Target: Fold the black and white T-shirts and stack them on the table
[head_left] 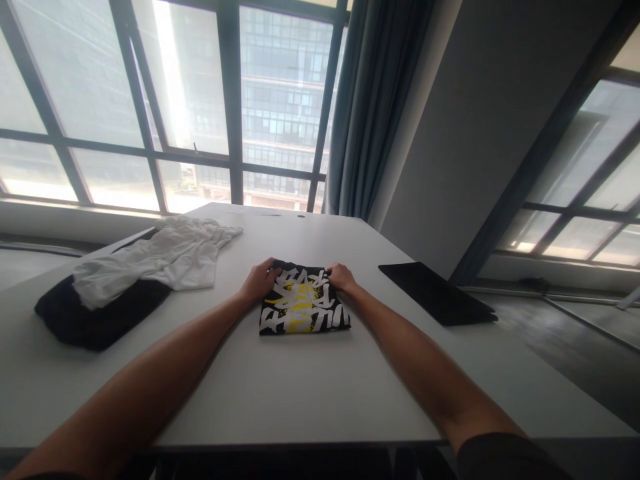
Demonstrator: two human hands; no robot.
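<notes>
A black T-shirt (305,300) with large white lettering and yellow marks lies folded into a small rectangle on the white table (295,393), in front of me. At its far left corner, my left hand (261,279) is closed on the fabric edge. My right hand (341,277) pinches the far right corner in the same way. Both forearms reach along the two sides of the shirt. Its printed face is turned up, and its near edge rests on the table.
To the left, a rumpled white garment (165,257) lies partly over a bunched black garment (105,313). A flat, folded black cloth (435,293) sits near the table's right edge. Beyond the table are windows (280,93) and a grey-blue curtain (375,100).
</notes>
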